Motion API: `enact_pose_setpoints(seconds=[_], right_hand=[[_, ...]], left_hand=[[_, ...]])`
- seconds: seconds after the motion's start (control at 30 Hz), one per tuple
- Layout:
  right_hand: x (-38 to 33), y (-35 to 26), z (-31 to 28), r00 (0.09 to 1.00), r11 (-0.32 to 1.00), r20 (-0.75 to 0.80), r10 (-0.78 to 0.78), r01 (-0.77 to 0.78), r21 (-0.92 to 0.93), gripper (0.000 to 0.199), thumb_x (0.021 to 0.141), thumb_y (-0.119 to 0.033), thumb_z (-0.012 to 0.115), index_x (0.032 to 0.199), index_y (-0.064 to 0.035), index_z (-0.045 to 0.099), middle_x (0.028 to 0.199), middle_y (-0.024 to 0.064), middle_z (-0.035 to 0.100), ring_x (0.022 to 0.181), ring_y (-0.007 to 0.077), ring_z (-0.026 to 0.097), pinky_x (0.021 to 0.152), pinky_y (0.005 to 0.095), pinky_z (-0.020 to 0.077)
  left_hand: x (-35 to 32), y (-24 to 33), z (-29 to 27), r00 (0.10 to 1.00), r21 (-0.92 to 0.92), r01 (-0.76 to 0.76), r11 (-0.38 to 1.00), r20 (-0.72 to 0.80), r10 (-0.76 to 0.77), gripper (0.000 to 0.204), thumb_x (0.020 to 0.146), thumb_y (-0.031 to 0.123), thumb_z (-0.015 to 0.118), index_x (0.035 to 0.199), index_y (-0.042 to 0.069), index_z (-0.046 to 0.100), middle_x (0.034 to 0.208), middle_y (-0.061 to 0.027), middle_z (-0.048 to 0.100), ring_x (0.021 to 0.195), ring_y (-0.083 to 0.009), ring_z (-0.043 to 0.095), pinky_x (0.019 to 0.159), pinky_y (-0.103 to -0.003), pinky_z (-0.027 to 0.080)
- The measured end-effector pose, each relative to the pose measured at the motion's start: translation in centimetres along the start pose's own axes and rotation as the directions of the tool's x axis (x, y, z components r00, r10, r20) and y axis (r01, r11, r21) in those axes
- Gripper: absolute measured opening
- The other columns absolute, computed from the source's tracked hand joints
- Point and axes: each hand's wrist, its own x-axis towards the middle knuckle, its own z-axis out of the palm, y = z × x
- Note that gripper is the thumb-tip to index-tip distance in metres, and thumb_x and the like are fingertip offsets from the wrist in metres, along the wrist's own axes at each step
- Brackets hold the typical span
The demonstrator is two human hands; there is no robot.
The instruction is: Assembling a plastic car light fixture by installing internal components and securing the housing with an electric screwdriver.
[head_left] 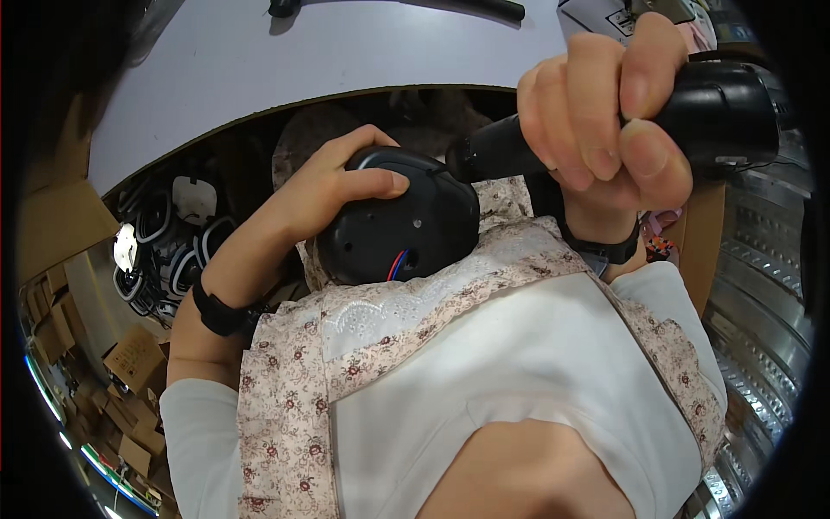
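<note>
Right hand, closed around a black cylindrical tool, its narrow end at the upper-right edge of a rounded black housing. Left hand clasps the housing's upper-left side, thumb on top. Beyond: white table.

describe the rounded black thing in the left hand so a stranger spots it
Below the pale table edge, find the left hand. It holds a rounded black housing next to the floral apron. Unlike the long black tool in the right hand, it has red and blue wires showing.
</note>
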Motion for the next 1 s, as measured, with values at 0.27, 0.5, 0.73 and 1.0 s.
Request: enact_pose_setpoints(seconds=[0.27, 0.5, 0.73, 1.0], right_hand=[[-0.3, 1.0, 1.9, 0.977, 0.997, -0.204, -0.069, 0.065, -0.028, 0.030, 0.083, -0.001, 0.071, 0.097, -0.0053, 0.044, 0.068, 0.0139, 0.057, 0.052, 0.0183, 0.051, 0.052, 0.0303, 0.0443], [-1.2, -11.6, -3.1, 0.995, 0.940, -0.016, 0.102, -0.091, 0.327, 0.033, 0.074, 0.003, 0.069, 0.101, -0.0065, 0.054, 0.081, -0.0006, 0.060, 0.057, 0.0077, 0.057, 0.066, 0.0189, 0.0465], [3.2, -7.3, 0.4, 0.948, 0.990, -0.295, -0.118, 0.135, 0.040, 0.026, 0.081, -0.009, 0.068, 0.102, -0.0066, 0.052, 0.080, -0.0006, 0.053, 0.061, 0.0070, 0.052, 0.069, 0.0237, 0.0415], [3.1, -3.1, -0.1, 0.993, 0.980, -0.118, 0.013, 0.011, 0.199, 0.027, 0.089, -0.017, 0.065, 0.111, -0.0078, 0.052, 0.086, 0.0008, 0.054, 0.064, 0.0085, 0.053, 0.070, 0.0252, 0.0407]], left_hand=[[-0.1, -0.5, 0.0, 1.000, -0.052, -0.006, 0.999, 0.015, 0.007, 0.050, 0.079, 0.032, 0.068, 0.117, 0.001, 0.059, 0.104, -0.0098, 0.064, 0.097, -0.0160, 0.060, 0.087, -0.028, 0.046], [-1.1, -1.6, -3.0, 0.999, -0.361, 0.037, 0.932, 0.015, -0.033, 0.051, 0.084, 0.032, 0.068, 0.123, 0.001, 0.058, 0.108, -0.0093, 0.064, 0.097, -0.0150, 0.062, 0.087, -0.027, 0.048], [-5.3, -5.1, -0.6, 0.905, -0.680, -0.307, 0.666, -0.425, -0.018, 0.054, 0.086, 0.024, 0.065, 0.133, 0.000, 0.052, 0.118, -0.0116, 0.063, 0.106, -0.0182, 0.061, 0.096, -0.031, 0.048], [-10.3, -7.1, 2.4, 0.754, -0.586, -0.522, 0.620, -0.657, 0.014, 0.061, 0.085, 0.021, 0.066, 0.139, -0.002, 0.047, 0.121, -0.0152, 0.061, 0.109, -0.0222, 0.061, 0.096, -0.033, 0.049]])
